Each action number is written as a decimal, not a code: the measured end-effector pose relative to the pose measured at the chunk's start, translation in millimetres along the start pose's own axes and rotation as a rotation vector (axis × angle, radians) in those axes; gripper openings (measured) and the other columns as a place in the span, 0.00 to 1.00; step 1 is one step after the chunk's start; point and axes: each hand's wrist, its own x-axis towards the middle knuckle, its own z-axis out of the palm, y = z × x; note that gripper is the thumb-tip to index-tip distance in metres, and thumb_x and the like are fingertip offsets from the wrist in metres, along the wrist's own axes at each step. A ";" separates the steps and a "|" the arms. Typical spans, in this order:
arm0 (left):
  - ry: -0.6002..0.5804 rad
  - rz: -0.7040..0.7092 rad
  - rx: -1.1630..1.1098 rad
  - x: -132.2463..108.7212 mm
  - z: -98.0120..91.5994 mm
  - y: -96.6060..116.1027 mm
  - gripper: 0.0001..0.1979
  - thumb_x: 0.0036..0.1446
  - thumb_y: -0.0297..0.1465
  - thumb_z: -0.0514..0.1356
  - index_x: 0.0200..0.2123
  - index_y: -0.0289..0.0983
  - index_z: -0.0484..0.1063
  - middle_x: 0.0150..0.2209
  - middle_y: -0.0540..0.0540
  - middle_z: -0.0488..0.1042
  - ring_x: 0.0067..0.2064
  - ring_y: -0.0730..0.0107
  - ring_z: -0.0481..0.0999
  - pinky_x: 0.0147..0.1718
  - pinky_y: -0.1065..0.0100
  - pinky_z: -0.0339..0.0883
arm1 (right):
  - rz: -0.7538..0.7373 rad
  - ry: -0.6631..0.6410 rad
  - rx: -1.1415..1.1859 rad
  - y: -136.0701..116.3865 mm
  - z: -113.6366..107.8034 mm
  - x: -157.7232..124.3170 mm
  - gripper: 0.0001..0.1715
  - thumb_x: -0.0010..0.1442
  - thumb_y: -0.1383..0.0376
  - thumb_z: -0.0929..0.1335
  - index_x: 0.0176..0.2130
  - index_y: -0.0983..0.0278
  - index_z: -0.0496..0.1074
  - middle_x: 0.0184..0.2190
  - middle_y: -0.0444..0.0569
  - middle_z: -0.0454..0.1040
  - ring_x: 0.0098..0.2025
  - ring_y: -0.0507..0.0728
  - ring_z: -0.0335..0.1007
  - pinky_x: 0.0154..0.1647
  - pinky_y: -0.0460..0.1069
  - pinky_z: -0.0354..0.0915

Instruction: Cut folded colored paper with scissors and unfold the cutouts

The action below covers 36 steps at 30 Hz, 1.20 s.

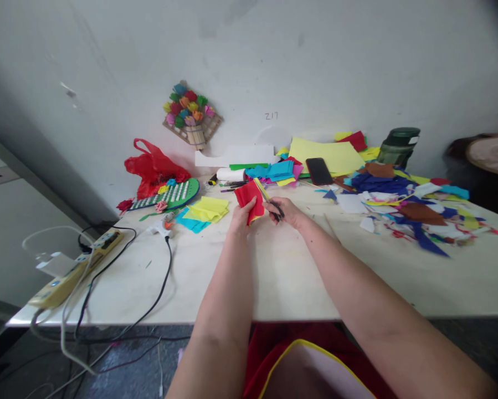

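My left hand (244, 215) is closed on a piece of red paper (249, 194), which has a yellow strip along its right edge. In my right hand (286, 209) is a pair of scissors (276, 209) with dark handles. The blades lie against the right side of the red paper; whether they are apart is too small to tell. Both hands are above the middle of the white table (290, 271). To the left of my left hand lie yellow paper sheets (209, 208) on top of a blue sheet (193, 223).
A white glue gun (162, 228) and a power strip (61, 282) with cables occupy the left. A phone (318, 171) lies on yellow paper (327, 154). Paper scraps (423, 213) cover the right, before a green bottle (399, 147). A red bag (155, 169) stands at the wall.
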 end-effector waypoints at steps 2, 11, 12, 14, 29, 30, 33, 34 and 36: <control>-0.016 0.007 -0.018 0.8 -0.4 -0.6 0.11 0.42 0.30 0.68 0.30 0.33 0.73 0.25 0.46 0.74 0.27 0.72 0.74 0.23 0.76 0.64 | -0.003 -0.008 0.007 1.3 -0.5 0.9 0.17 0.48 0.56 0.71 0.25 0.64 0.63 0.12 0.39 0.65 0.11 0.47 0.58 0.11 0.42 0.52; -0.026 0.010 -0.005 2.4 -1.5 -1.9 0.10 0.43 0.30 0.68 0.30 0.33 0.73 0.25 0.45 0.75 0.27 0.72 0.74 0.23 0.76 0.64 | -0.004 -0.023 -0.012 5.3 -2.3 3.5 0.17 0.48 0.56 0.71 0.25 0.65 0.63 0.12 0.39 0.65 0.12 0.47 0.59 0.12 0.42 0.52; -0.024 0.006 -0.009 2.3 -1.4 -1.9 0.10 0.43 0.30 0.68 0.30 0.33 0.73 0.25 0.45 0.75 0.27 0.72 0.74 0.23 0.76 0.64 | -0.004 -0.023 -0.016 5.9 -2.5 3.8 0.17 0.48 0.56 0.71 0.25 0.65 0.64 0.12 0.39 0.65 0.12 0.47 0.59 0.12 0.42 0.52; -0.027 0.006 -0.012 2.1 -1.5 -2.0 0.10 0.42 0.30 0.68 0.30 0.33 0.73 0.26 0.46 0.75 0.27 0.72 0.74 0.23 0.76 0.64 | -0.007 -0.022 -0.021 7.1 -3.0 4.6 0.17 0.48 0.56 0.71 0.25 0.65 0.64 0.12 0.39 0.65 0.12 0.47 0.59 0.12 0.42 0.53; -0.015 0.018 0.015 0.2 -0.3 -0.2 0.08 0.44 0.29 0.67 0.30 0.33 0.73 0.25 0.45 0.75 0.27 0.72 0.74 0.22 0.76 0.62 | -0.050 -0.022 -0.018 10.2 -3.3 7.1 0.20 0.47 0.55 0.72 0.21 0.64 0.62 0.12 0.40 0.64 0.11 0.48 0.58 0.12 0.43 0.55; -0.013 0.016 0.016 0.0 -0.1 -0.1 0.08 0.44 0.30 0.67 0.30 0.33 0.73 0.25 0.45 0.75 0.27 0.72 0.74 0.22 0.76 0.62 | -0.050 -0.023 -0.018 10.2 -3.4 7.0 0.19 0.47 0.55 0.72 0.21 0.64 0.62 0.12 0.40 0.64 0.11 0.48 0.58 0.12 0.43 0.55; -0.004 0.005 0.001 0.0 0.0 0.1 0.09 0.43 0.30 0.68 0.30 0.33 0.73 0.26 0.45 0.75 0.27 0.71 0.75 0.24 0.75 0.63 | -0.051 -0.025 -0.023 10.3 -3.5 6.5 0.19 0.48 0.55 0.71 0.22 0.64 0.62 0.12 0.40 0.64 0.12 0.48 0.59 0.12 0.43 0.54; -0.003 0.002 -0.004 0.2 -0.2 0.0 0.10 0.43 0.30 0.68 0.30 0.33 0.73 0.26 0.45 0.75 0.27 0.71 0.75 0.24 0.75 0.63 | -0.049 -0.026 -0.024 10.1 -3.4 6.4 0.19 0.48 0.55 0.71 0.22 0.64 0.62 0.12 0.40 0.65 0.12 0.48 0.59 0.12 0.43 0.54; -0.006 0.003 -0.003 0.8 -0.7 -0.3 0.10 0.42 0.30 0.68 0.30 0.33 0.73 0.26 0.45 0.75 0.27 0.71 0.74 0.24 0.75 0.63 | -0.046 -0.023 -0.022 9.5 -3.1 6.3 0.19 0.48 0.55 0.71 0.21 0.64 0.62 0.12 0.40 0.64 0.12 0.48 0.58 0.12 0.43 0.54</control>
